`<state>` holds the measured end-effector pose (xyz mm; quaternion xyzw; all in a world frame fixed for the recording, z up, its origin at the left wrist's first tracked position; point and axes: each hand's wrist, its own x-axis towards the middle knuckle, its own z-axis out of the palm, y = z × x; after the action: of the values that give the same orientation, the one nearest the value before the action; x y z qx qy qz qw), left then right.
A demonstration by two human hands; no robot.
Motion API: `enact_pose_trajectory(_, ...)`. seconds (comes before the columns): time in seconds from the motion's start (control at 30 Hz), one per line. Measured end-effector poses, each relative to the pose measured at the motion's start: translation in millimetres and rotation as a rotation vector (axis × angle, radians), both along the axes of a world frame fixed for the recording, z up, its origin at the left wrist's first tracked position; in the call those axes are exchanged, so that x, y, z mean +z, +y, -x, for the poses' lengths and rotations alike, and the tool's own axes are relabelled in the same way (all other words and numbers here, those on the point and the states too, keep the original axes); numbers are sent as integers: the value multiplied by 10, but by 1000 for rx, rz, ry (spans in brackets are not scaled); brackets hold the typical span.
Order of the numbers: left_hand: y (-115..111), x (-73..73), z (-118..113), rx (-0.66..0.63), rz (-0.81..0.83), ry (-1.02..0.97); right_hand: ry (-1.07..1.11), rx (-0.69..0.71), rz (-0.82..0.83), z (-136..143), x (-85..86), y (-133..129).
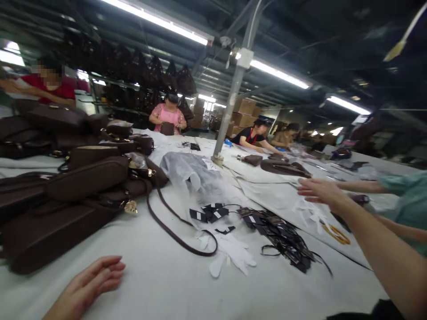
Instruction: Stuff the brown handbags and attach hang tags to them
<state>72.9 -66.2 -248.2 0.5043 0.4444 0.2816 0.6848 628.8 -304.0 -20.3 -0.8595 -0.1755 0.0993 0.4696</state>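
My left hand (95, 284) hovers low over the white table (160, 289), fingers stretched out and holding nothing. Just beyond it lies a pile of dark brown handbags (63, 226), one with a gold charm (130, 206). A thin brown strap (187, 243) loops from the pile across the table. My right hand (318, 192) reaches out at the right, fingers extended, with nothing in it. Nearest to that hand are a heap of black hang tags (276, 233) and some white strips (312, 213). White gloves (233, 254) lie between my hands.
A clear plastic bag with dark contents (196, 173) lies mid-table before a metal post (230, 102). Brown bags (283, 168) and a yellow cord loop (336, 234) lie rightward. A co-worker's green sleeve (407, 200) is close at right; other people work behind the tables.
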Motion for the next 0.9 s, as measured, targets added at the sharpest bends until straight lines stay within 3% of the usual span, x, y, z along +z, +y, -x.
enact_pose_trajectory(0.1, -51, 103, -45, -24, 44, 0, 66, 263, 175, 352, -519, 293)
enact_pose_trajectory(0.2, -60, 114, -32, -31, 53, -47, 113, 765, 346, 934, -1040, 700)
enact_pose_trajectory(0.27, -71, 90, -18, -42, 55, -74, -7, 1023, 413, 1383, -1270, 1005)
enact_pose_trajectory(0.33, -95, 64, -18, -56, 58, -107, -232, 1183, 360, 1863, -1378, 1306)
enact_pose_trajectory(0.5, -123, 19, -50, -62, 48, -209, -359, 1557, 150, 3030, -1370, 2061)
enact_pose_trajectory(0.57, -117, -12, -51, -63, 49, -236, -531, 1502, 34, 3384, -1333, 2457)
enact_pose_trajectory(0.67, -99, -103, -48, -46, 71, -276, -643, 1105, -195, 3716, -1191, 3158)
enact_pose_trajectory(0.73, -73, -186, -58, -42, 106, -303, -468, 915, -298, 3822, -1049, 3612)
enact_pose_trajectory(0.77, -55, -229, -68, -42, 127, -320, -323, 888, -294, 3855, -984, 3808)
enact_pose_trajectory(0.83, -8, -308, -91, -39, 172, -358, -34, 893, -203, 3900, -908, 4095)
enact_pose_trajectory(0.9, 46, -371, -107, -18, 205, -400, 124, 913, -118, 3925, -925, 4209)
